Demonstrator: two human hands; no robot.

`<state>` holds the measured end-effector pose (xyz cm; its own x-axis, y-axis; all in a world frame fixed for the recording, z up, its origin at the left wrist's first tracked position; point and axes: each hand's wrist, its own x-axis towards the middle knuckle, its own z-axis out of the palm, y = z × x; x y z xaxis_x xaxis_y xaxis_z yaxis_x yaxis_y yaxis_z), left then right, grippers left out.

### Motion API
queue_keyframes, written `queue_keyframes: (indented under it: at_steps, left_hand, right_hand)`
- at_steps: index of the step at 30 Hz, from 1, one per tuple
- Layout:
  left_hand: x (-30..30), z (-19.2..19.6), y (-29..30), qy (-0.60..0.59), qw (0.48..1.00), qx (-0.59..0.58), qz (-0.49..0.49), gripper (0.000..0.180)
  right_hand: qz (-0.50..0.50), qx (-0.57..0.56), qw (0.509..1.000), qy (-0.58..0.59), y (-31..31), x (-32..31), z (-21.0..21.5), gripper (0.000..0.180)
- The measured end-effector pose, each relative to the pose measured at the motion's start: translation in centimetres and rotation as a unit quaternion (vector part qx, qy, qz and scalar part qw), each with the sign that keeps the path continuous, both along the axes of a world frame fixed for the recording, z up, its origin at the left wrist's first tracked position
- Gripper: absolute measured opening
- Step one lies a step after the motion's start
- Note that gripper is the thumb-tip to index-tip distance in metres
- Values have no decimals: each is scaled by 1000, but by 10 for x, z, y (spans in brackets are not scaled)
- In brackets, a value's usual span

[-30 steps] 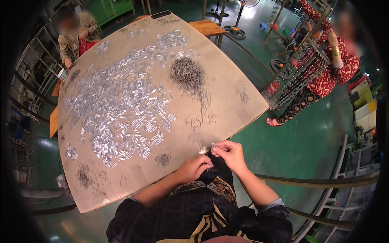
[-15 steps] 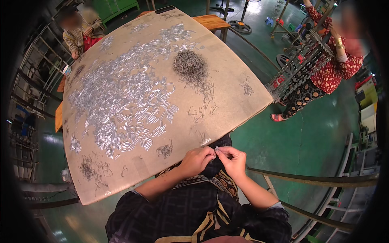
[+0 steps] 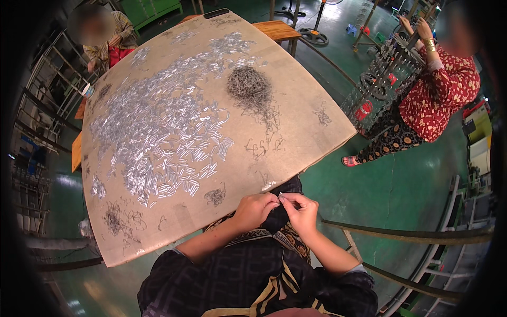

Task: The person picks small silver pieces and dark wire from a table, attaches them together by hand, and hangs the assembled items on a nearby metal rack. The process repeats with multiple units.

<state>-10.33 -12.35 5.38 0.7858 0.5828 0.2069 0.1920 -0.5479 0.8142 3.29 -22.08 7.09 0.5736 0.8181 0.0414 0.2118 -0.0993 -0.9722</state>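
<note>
head view shows both hands meeting just off the near edge of the large tan board tabletop [image 3: 317, 132], over my lap. my left hand [image 3: 254, 210] and right hand [image 3: 302, 211] are both pinched narrow on one small silvery metal piece [image 3: 279, 196] held between the fingertips; it is too small to make out its shape, or whether a wire goes with it.

i judge the piece light, stiff and a bit slick, easy to drop, so it wants a fingertip pinch near its ends rather than a full grasp. the thin dark wires look springy and likely to snag one another, best lifted singly by one end.

counts: one piece in hand. the spread of shiny silver parts [image 3: 158, 137] across the board is far too many to count, hundreds by the look. one dense heap of dark wire [image 3: 249, 87] sits toward the far side, with smaller tangles near the front, one little dark clump [image 3: 215, 196] close to my left hand, and more at the left corner. two other people are nearby: one seated person in a striped top [image 3: 113, 39] at the far left corner, one person in a red patterned dress [image 3: 438, 90] at a metal rack [image 3: 380, 79] on the right.
</note>
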Motion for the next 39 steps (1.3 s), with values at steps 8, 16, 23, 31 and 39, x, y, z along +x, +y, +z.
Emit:
queue_keyframes:
  at_steps: [8, 16, 23, 31, 39]
  left_hand:
    - [-3, 0, -3, 9, 999, 25, 26, 9]
    - [-3, 2, -3, 28, 998, -13, 63, 9]
    - [-6, -2, -2, 83, 994, 32, 59, 12]
    - [-17, -8, 72, 92, 989, 100, 64, 21]
    - [-15, -59, 136, 193, 904, 350, 149, 36]
  right_hand:
    - [12, 27, 995, -96, 2, -4, -5, 11]
    - [23, 38, 984, -173, 2, -6, -4, 10]
    - [29, 46, 981, -186, 2, -10, -6, 6]
    - [48, 53, 985, -160, 3, -10, -11, 7]
    - [66, 52, 983, -166, 3, -10, -15, 9]
